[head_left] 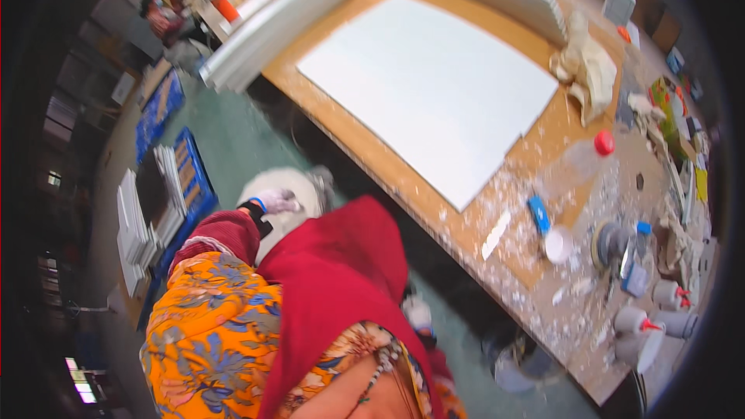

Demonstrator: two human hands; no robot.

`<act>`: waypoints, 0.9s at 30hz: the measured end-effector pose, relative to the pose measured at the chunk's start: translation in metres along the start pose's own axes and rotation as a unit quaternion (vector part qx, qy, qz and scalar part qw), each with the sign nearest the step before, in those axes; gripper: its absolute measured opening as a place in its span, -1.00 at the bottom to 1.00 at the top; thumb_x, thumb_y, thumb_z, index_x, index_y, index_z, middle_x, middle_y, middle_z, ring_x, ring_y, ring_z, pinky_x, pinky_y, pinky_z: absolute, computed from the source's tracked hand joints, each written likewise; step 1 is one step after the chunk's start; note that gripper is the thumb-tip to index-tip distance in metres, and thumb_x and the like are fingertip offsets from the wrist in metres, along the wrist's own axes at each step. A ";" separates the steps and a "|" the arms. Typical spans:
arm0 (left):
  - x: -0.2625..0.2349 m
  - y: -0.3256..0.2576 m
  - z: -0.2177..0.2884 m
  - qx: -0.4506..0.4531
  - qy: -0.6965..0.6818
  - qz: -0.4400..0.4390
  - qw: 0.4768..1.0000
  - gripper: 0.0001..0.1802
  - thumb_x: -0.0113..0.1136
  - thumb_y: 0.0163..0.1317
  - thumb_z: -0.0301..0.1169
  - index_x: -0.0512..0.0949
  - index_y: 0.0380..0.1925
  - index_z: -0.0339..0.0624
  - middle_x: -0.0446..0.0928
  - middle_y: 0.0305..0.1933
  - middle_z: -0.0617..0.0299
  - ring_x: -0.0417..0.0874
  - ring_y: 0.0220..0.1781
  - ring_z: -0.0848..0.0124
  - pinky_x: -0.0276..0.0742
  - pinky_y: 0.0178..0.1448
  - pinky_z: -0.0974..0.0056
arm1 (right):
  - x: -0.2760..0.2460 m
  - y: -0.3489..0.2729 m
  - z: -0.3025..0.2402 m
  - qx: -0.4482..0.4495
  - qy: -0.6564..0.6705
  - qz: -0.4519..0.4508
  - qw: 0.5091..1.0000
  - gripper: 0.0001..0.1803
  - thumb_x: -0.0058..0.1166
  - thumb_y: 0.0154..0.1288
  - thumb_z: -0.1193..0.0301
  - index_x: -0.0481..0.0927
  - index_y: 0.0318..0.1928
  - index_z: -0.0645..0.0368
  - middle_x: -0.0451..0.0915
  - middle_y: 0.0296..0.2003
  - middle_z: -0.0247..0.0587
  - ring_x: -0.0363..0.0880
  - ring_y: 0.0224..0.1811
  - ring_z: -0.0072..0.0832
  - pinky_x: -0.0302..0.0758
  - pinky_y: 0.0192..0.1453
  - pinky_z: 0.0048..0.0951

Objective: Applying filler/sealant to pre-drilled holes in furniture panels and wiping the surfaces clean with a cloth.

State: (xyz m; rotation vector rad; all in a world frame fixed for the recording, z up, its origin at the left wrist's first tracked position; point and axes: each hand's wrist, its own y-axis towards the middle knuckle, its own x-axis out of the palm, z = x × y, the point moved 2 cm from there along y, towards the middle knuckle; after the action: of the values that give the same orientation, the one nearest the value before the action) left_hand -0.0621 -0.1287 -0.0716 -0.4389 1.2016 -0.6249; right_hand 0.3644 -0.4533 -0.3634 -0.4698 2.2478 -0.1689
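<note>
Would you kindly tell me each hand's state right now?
Left hand: at the white round object; grip cannot be told.
Right hand: blurred; cannot be told.

Cannot separate the single fingers of the blurred left grip (277, 202), nor trace the full outline of the white round object (289, 180) beneath it, partly covered by the red apron (341, 248). Can see only a smeared part of the right grip (417, 313) past the apron's edge. Cannot make out the shadowed pale container (514, 372) right of that grip, under the table (563, 120).
</note>
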 end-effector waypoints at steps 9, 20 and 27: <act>0.121 -0.040 -0.023 -0.097 0.011 0.135 0.986 -0.05 0.24 0.07 0.14 0.22 0.30 -0.32 0.35 0.23 -0.25 0.34 0.31 -0.10 0.28 0.35 0.07 | -0.113 -0.026 -0.021 0.291 0.076 -0.057 0.952 -0.56 0.05 0.24 0.14 0.53 0.05 0.10 0.63 -0.14 -0.02 0.58 -0.05 -0.04 0.50 0.04 -0.16; 0.145 -0.066 -0.083 -0.094 -0.067 0.123 0.986 0.03 0.24 0.06 0.15 0.11 0.36 -0.28 0.10 0.39 -0.30 0.10 0.44 -0.16 0.06 0.46 0.01 | 0.010 0.044 0.037 0.184 -0.086 -0.263 0.943 -0.63 0.02 0.20 0.19 0.52 0.00 0.00 0.59 -0.17 0.11 0.55 -0.06 0.09 0.47 0.01 -0.01; 0.157 -0.097 -0.180 -0.097 -0.032 0.075 0.992 0.04 0.24 0.05 0.15 0.10 0.37 -0.28 0.08 0.40 -0.30 0.07 0.45 -0.15 0.03 0.47 0.00 | 0.146 0.232 0.108 0.057 -0.291 -0.329 0.897 -0.71 -0.16 0.29 0.33 0.52 -0.05 0.07 0.57 -0.11 0.10 0.55 -0.01 0.05 0.51 0.04 -0.03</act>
State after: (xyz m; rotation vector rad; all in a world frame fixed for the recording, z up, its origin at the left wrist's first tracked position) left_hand -0.2183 -0.3029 -0.1799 -0.5216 1.2263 -0.3634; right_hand 0.2936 -0.2925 -0.5996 -1.0533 1.4197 -0.4394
